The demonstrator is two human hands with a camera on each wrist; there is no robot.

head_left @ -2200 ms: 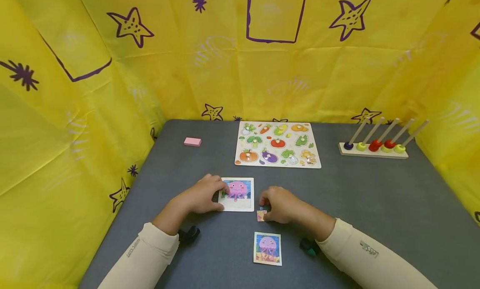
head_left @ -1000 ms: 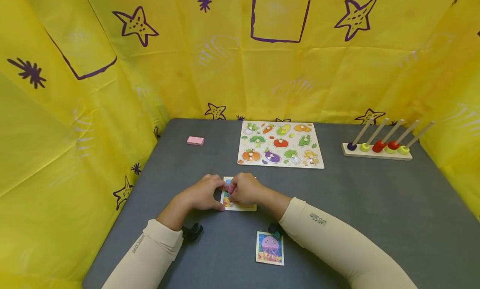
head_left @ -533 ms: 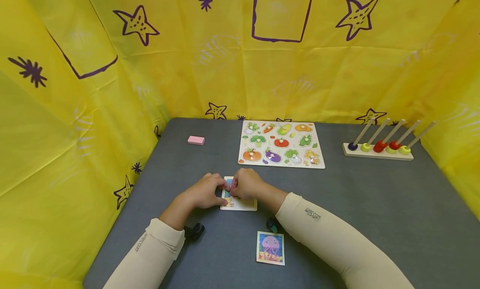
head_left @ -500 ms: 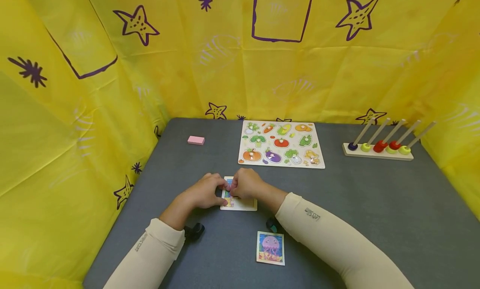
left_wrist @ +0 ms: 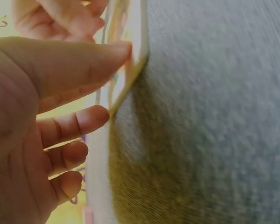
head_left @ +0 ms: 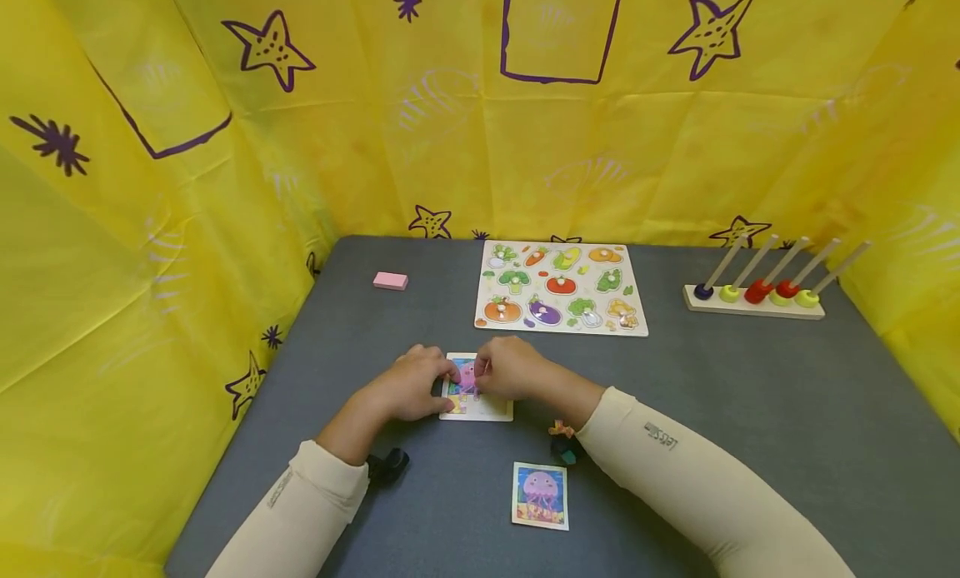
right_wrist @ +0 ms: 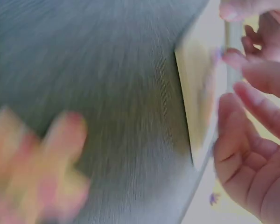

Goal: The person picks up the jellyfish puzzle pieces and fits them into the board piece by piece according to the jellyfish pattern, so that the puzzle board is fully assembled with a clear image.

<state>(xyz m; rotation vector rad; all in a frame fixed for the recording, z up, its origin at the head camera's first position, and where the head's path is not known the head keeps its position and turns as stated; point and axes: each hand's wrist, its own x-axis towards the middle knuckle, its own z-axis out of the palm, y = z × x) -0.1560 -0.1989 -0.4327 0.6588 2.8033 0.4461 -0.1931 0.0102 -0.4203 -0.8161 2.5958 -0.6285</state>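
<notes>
In the head view my left hand (head_left: 411,383) holds the left side of a jellyfish puzzle tray (head_left: 495,413). Its thumb presses the lower left corner and its index finger reaches the upper left part. Over the tray's right half, my right hand (head_left: 517,368) bends its fingertips down onto the jellyfish picture. Whether they pinch a piece cannot be made out. A yellow puzzle piece (head_left: 458,404) sits in the tray's lower left; the lower middle shows pale base. A loose orange and yellow piece (head_left: 560,429) lies by the right wrist, blurred in the right wrist view.
A jellyfish picture card (head_left: 540,496) lies in front of the tray. Behind are a vegetable peg puzzle (head_left: 561,288) and a pink block (head_left: 391,281). Far right stands a wooden peg counter (head_left: 753,301) with coloured rings. Yellow cloth (head_left: 480,128) closes off the back and sides.
My right hand brought a piece from beside the tray into its lower left. Since half a second ago it has shifted slightly right, uncovering jellyfish and the loose piece. My left hand stays at the tray.
</notes>
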